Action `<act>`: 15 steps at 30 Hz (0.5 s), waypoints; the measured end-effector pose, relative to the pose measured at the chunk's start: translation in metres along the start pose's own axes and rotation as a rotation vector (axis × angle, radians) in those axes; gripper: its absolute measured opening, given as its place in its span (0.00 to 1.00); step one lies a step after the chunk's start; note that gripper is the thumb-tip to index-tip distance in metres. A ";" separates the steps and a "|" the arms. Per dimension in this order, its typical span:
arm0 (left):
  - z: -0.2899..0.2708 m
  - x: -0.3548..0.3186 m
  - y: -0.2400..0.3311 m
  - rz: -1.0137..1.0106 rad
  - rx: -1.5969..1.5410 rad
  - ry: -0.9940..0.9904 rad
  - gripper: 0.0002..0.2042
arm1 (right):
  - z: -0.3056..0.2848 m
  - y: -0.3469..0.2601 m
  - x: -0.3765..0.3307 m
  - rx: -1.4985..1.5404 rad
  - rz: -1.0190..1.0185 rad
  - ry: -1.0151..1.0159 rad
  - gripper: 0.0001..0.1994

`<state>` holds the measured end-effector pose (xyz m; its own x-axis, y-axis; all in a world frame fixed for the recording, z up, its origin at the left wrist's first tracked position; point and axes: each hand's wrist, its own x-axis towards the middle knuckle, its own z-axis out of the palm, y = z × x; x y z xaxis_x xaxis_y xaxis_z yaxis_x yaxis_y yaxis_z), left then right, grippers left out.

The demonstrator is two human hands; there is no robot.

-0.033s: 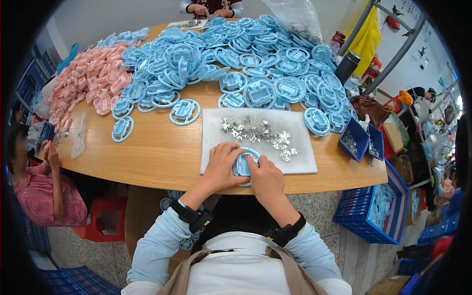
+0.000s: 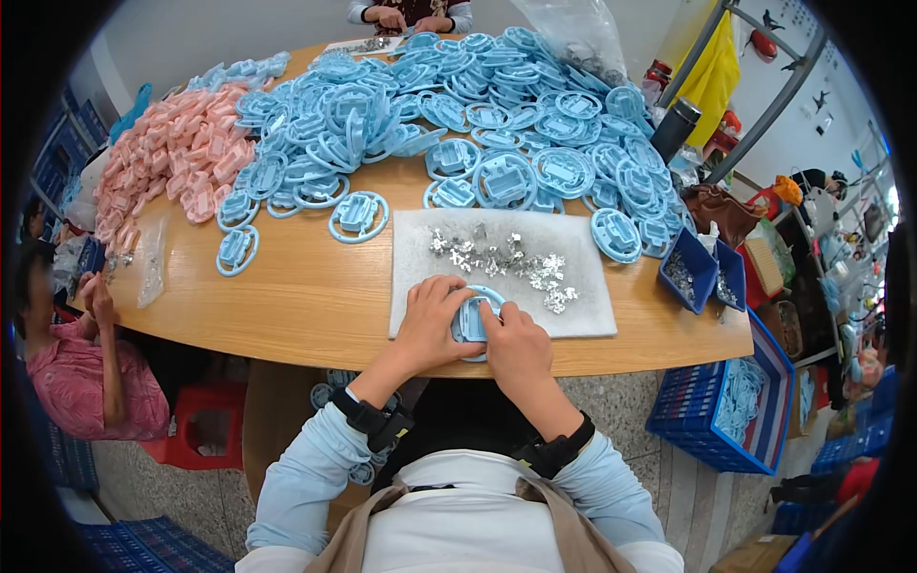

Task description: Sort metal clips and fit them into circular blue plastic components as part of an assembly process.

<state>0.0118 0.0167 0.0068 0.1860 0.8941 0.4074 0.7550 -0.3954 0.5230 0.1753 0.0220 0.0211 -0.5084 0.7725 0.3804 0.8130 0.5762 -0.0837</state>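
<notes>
Both of my hands rest on a grey felt mat at the near edge of a wooden table. My left hand and my right hand together grip one light blue round plastic part, pressing it onto the mat. A scatter of small silver metal pieces lies on the mat just beyond my fingers.
A big heap of matching blue parts covers the far table, with pink parts at the left. Two small blue bins stand at the right edge above a blue crate. One person sits left; another person's hands work opposite.
</notes>
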 end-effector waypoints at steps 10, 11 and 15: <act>0.008 -0.002 -0.007 0.034 0.016 0.034 0.30 | 0.004 -0.012 0.002 -0.212 -0.079 -0.073 0.20; 0.009 -0.003 -0.008 0.029 0.015 0.021 0.30 | 0.007 -0.012 0.002 -0.228 -0.093 -0.078 0.19; -0.001 0.000 -0.001 0.027 0.000 0.028 0.30 | -0.003 0.002 0.005 -0.063 -0.053 -0.082 0.16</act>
<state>0.0105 0.0165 0.0074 0.1886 0.8768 0.4424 0.7496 -0.4195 0.5119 0.1756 0.0261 0.0255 -0.5704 0.7622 0.3062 0.7993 0.6009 -0.0068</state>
